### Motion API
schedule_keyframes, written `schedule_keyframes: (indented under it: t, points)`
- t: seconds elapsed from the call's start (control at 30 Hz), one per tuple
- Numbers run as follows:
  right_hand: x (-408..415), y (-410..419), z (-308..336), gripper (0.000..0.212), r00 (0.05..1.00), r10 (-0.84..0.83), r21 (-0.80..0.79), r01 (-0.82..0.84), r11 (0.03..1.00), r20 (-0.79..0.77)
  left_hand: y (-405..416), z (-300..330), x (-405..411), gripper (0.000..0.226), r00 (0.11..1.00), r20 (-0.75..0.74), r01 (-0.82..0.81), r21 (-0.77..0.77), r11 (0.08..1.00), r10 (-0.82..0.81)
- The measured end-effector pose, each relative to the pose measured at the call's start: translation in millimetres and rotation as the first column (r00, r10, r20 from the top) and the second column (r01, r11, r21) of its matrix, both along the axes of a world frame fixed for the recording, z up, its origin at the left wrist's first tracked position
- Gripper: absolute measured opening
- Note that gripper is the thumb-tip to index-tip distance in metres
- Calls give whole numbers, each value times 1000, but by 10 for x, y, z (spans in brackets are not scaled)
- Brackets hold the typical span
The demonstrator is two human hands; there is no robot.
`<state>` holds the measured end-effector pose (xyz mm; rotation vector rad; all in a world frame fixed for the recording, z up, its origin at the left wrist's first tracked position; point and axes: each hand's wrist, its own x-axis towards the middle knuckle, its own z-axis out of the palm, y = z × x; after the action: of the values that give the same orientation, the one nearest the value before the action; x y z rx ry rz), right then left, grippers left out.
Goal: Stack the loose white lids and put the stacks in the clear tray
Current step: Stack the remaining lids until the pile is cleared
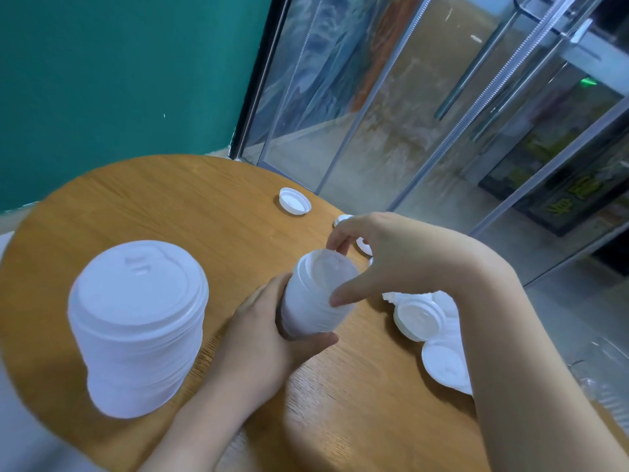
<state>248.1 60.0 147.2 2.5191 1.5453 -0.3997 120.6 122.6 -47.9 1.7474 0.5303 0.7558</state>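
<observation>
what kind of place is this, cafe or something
Probably a cafe or drinks shop, near its entrance. The person's hands grip a stack of white cup lids over a round wooden table, a taller lid stack stands beside them, and glass doors open onto a tiled walkway.

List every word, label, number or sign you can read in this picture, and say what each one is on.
No text can be read with confidence.
Dark signboard behind the glass, far right: large yellow characters, too blurred to read.
Tall stack of lids on the table: raised marks on the top lid, too blurred to tell letters.
Held stack of lids and loose lids: no print visible.
</observation>
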Motion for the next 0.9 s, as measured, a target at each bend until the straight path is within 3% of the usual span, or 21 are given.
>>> schedule_keyframes:
  t: [0.37, 0.53, 0.7, 0.83, 0.9]
  points:
    - [19, -46, -124, 55, 999, -21, -1, 21, 1000, -44, 19, -13, -24, 79, 1000, -24, 4, -15, 1000, -4]
    - [46, -69, -50, 70, 998, -40, -75, 36, 997, -53, 5, 0, -15, 79, 1000, -30, -3, -10, 1000, 3]
    - [369, 18, 80, 76, 984, -85, 122, 105, 987, -155, 2, 3, -31, 78, 998, -25, -61, -15, 998, 61]
    - [807, 279, -109, 47, 960, -113, 206, 169, 964, -255, -11, -21, -24, 83, 997, -10, -76, -6, 997, 76]
    - [1063, 531, -407, 30, 970, -132, 335, 197, 921, -205, -22, -47, -13, 84, 996, -17, -92, 20, 996, 93]
